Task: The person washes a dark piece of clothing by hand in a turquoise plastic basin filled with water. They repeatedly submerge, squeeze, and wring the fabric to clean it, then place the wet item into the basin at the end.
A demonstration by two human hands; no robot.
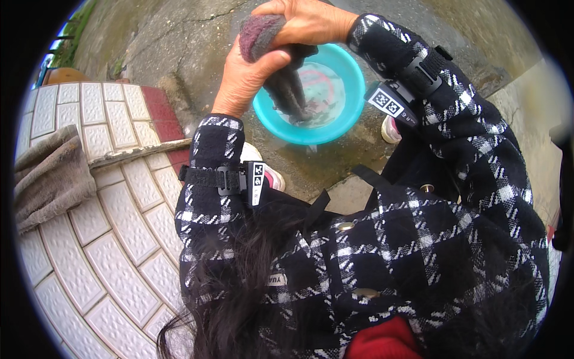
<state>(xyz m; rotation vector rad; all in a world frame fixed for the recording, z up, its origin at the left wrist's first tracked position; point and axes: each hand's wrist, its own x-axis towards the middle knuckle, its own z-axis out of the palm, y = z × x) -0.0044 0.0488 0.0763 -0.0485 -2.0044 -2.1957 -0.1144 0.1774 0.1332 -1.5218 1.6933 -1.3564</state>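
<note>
Both of my hands grip a dark grey and maroon cloth point(262, 37), bunched up above a turquoise plastic basin point(354, 105). My left hand point(244, 74) clasps it from the near left side, thumb across the front. From the upper right my right hand point(305, 22) closes over it, partly hiding the folds. A wet, twisted length of the cloth hangs down to the shallow water point(329, 105) in the basin. Whether its lower end dips under the surface I cannot tell. A reddish pattern shows through on the basin's floor.
Wet concrete ground point(188, 49) surrounds the basin. At my left rises a white tiled wall point(121, 215) with a red edge strip point(161, 107). Across it lies a wooden stick point(139, 152), with a grey-brown rag point(54, 175) by its end. My shoes point(273, 177) flank the basin's near side.
</note>
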